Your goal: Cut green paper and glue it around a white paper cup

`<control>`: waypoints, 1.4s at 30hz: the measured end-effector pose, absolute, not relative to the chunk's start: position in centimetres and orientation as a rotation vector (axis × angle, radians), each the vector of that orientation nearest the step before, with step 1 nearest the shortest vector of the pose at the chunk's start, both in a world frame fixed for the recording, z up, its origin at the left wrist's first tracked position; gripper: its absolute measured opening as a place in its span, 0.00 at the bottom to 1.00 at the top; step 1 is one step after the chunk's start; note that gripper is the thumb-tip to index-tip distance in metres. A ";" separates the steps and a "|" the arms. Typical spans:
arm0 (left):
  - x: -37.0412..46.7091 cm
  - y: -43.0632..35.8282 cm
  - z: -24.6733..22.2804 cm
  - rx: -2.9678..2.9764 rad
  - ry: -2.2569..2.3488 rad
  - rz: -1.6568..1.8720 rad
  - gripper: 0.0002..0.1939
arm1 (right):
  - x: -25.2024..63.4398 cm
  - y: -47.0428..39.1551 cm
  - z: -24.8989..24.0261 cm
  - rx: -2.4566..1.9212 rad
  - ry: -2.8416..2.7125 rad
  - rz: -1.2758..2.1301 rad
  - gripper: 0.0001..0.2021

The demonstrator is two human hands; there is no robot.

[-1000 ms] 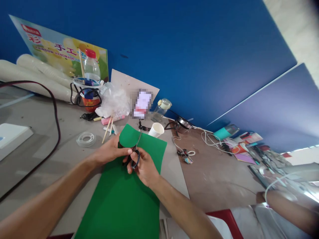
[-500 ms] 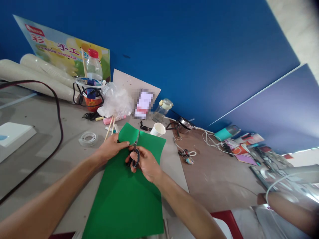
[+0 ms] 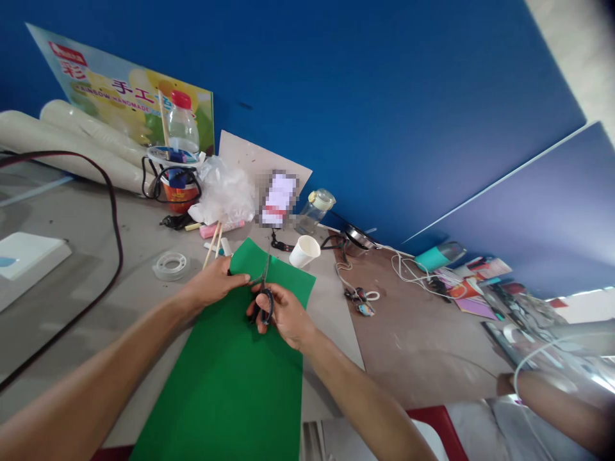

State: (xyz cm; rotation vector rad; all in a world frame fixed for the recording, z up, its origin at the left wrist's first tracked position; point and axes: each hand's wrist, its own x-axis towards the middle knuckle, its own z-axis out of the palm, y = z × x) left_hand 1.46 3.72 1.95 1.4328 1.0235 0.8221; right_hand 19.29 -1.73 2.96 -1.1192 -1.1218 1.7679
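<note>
A long sheet of green paper stretches from the middle of the table toward me, over the near edge. My left hand pinches its far left part, thumb on top and the fingers hidden beneath. In my right hand is a pair of scissors with dark handles, fingers through the loops. The blades point away from me at the far part of the sheet, a little right of my left thumb. How far the cut runs I cannot make out.
Beyond the sheet stand a white paper cup, a clear bottle and a blurred-out phone. A tape roll and wooden sticks lie left. A co-worker's arm shows at the far right.
The green sheet has swung slightly, its near end shifting left and its far right corner dropping a little. My right hand and the scissors have moved slightly right.
</note>
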 end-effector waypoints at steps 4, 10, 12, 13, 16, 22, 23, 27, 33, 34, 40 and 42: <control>1.4 3.5 2.6 1.400 1.050 0.770 0.10 | 19.1 -1.9 2.6 -1.092 -1.106 1.778 0.25; 1.3 3.2 3.6 1.418 1.050 0.749 0.09 | 19.0 -2.0 2.3 -1.063 -1.102 1.783 0.25; 1.2 3.1 3.8 1.408 1.048 0.749 0.09 | 19.0 -2.1 2.2 -1.054 -1.103 1.791 0.25; 1.2 3.1 3.9 1.401 1.047 0.746 0.08 | 19.0 -2.1 2.1 -1.050 -1.103 1.794 0.25; 1.2 2.9 4.2 1.369 1.035 0.730 0.08 | 19.0 -2.2 2.0 -1.050 -1.105 1.797 0.25; 1.2 2.6 5.0 1.326 1.019 0.736 0.07 | 19.2 -2.4 1.9 -1.038 -1.108 1.808 0.24; 1.2 2.5 5.0 1.313 1.018 0.729 0.07 | 19.2 -2.4 1.9 -1.035 -1.109 1.814 0.24; 1.1 2.5 5.2 1.273 1.036 0.683 0.07 | 19.4 -2.4 2.0 -1.043 -1.093 1.829 0.25; 1.0 2.6 5.3 1.291 1.026 0.652 0.05 | 19.4 -2.4 2.2 -1.057 -1.084 1.848 0.25; 1.0 2.6 5.3 1.278 1.026 0.651 0.05 | 19.4 -2.4 2.2 -1.055 -1.084 1.849 0.25; 1.0 2.4 5.5 1.222 1.010 0.634 0.05 | 19.4 -2.4 2.1 -1.052 -1.092 1.850 0.24; 1.1 2.4 5.4 1.213 1.013 0.630 0.06 | 19.4 -2.4 2.0 -1.057 -1.097 1.845 0.24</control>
